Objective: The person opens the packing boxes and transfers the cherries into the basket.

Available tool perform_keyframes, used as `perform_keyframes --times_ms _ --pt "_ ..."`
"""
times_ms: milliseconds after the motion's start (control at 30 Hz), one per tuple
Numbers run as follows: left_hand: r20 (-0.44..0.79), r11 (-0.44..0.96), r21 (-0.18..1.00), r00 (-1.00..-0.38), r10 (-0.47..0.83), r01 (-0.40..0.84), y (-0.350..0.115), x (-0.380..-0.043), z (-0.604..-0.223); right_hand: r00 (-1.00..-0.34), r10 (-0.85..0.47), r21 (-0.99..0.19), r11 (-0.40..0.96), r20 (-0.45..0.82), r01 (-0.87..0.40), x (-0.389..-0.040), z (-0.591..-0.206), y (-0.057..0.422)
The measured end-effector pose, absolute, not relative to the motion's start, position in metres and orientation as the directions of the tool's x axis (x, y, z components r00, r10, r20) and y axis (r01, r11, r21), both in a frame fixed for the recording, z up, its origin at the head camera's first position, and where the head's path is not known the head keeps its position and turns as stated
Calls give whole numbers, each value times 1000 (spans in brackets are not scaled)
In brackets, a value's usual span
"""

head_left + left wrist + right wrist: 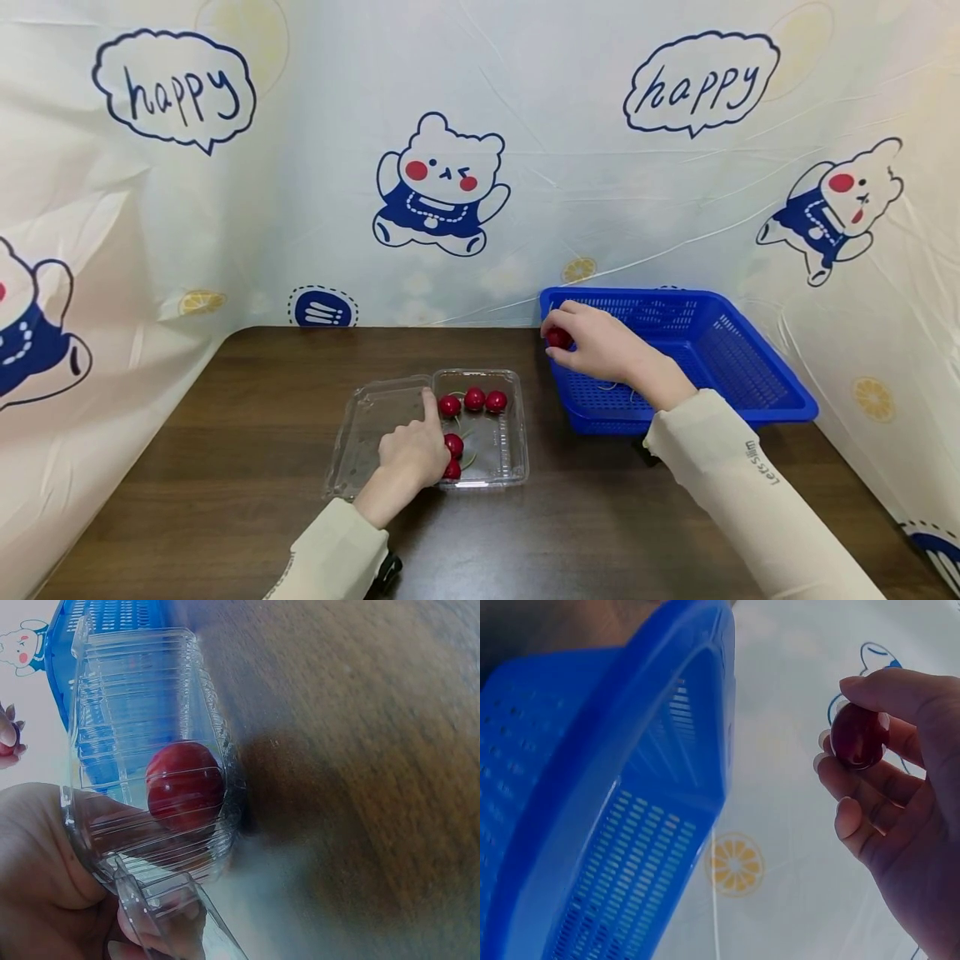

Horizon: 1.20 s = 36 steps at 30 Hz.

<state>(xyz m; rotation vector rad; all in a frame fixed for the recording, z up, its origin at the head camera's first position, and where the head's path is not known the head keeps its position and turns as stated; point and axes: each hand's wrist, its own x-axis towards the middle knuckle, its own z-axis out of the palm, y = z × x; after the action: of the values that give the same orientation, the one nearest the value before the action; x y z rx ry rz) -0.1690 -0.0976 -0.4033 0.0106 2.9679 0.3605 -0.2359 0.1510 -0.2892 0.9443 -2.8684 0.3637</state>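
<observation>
A clear plastic clamshell box [498, 450] lies with its lid [375, 417] folded out to the left. Several red cherries [474, 399] are in it, some with green stems. My left hand [415, 450] grips the box at its hinge side, index finger stretched along the hinge. Through the box wall in the left wrist view, one cherry [185, 784] shows close to that hand [45, 877]. Over the left rim of a blue basket [750, 367], my right hand [600, 342] pinches a cherry [859, 736] between thumb and fingers.
The blue basket, with perforated walls, stands at the back right of the brown wooden table [225, 475]. Thin stems [609, 386] show inside it. A printed curtain [525, 100] closes off the back and both sides.
</observation>
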Motion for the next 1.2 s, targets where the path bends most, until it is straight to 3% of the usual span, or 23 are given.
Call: perform_keyframes --times_ms 1200 --pt "-162 969 246 -987 25 -16 -97 -170 -403 -877 -451 -236 845 167 -479 -255 -277 221"
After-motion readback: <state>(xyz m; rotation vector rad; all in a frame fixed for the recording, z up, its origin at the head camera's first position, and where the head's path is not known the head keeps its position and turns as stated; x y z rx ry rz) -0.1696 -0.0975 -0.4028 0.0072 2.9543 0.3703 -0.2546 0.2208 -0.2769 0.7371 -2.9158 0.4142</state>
